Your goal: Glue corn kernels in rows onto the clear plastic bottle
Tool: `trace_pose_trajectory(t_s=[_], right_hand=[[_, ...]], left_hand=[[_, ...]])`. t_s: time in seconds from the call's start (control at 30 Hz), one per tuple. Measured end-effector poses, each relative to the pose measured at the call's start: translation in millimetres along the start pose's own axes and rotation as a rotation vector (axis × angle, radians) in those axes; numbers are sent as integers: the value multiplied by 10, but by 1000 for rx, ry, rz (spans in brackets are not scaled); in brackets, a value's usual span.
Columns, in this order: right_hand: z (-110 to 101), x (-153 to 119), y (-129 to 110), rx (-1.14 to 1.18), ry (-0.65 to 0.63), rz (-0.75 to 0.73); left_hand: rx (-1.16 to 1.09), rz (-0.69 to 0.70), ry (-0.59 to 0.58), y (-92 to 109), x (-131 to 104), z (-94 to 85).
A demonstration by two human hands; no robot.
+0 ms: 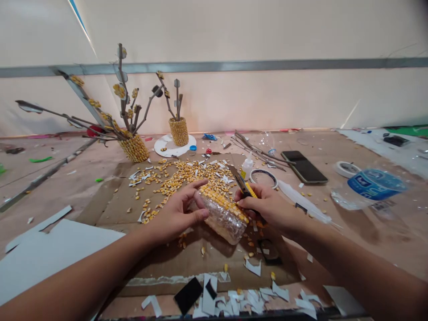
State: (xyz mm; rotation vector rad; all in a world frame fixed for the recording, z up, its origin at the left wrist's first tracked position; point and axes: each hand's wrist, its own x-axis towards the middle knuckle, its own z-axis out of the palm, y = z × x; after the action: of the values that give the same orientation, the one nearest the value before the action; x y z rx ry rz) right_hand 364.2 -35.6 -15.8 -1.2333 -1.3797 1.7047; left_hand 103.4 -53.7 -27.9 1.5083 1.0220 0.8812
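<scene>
My left hand (pixel 185 207) is wrapped round one end of a clear plastic bottle piece (pixel 224 220) lying tilted above the cardboard (pixel 133 240). Rows of yellow corn kernels cover its upper side, while the lower side is bare and shiny. In my right hand (pixel 264 205) is a black and yellow utility knife (pixel 241 183), its blade pointing up and to the left. The fingers of that hand are close to the kernel row; whether they touch it I cannot tell. Loose corn kernels (pixel 183 174) lie spread behind the bottle piece.
Two kernel-covered pots, one left (pixel 134 149) and one farther back (pixel 179 132), hold twigs. A small glue bottle (pixel 247 167), a tape roll (pixel 263 178), a phone (pixel 304 167) and a plastic bottle (pixel 371 187) stand or lie rightward. White paper scraps (pixel 240 301) litter the front edge.
</scene>
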Motion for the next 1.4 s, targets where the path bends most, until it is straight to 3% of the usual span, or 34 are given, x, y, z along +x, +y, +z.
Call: trace_pose_trajectory(t_s=[0.2,0.4,0.53,1.07,1.4], right_hand=[[-146,10,-59,-63,36,-16],[-372,-85,-177,-191,-225,33],[-402,-134,-167,-191,-295,72],[-245,-178,-267,-231,-209,194],[-213,-217,-274,-276,-192,177]], left_hand=[[60,-62,86,-12,-7,-50],[83,-113,49,25,-38,-142],[113,-127,36,16,-62,-161],[197,-146,27,71,-70,-137],[183,-162,30,67,-96,-108]])
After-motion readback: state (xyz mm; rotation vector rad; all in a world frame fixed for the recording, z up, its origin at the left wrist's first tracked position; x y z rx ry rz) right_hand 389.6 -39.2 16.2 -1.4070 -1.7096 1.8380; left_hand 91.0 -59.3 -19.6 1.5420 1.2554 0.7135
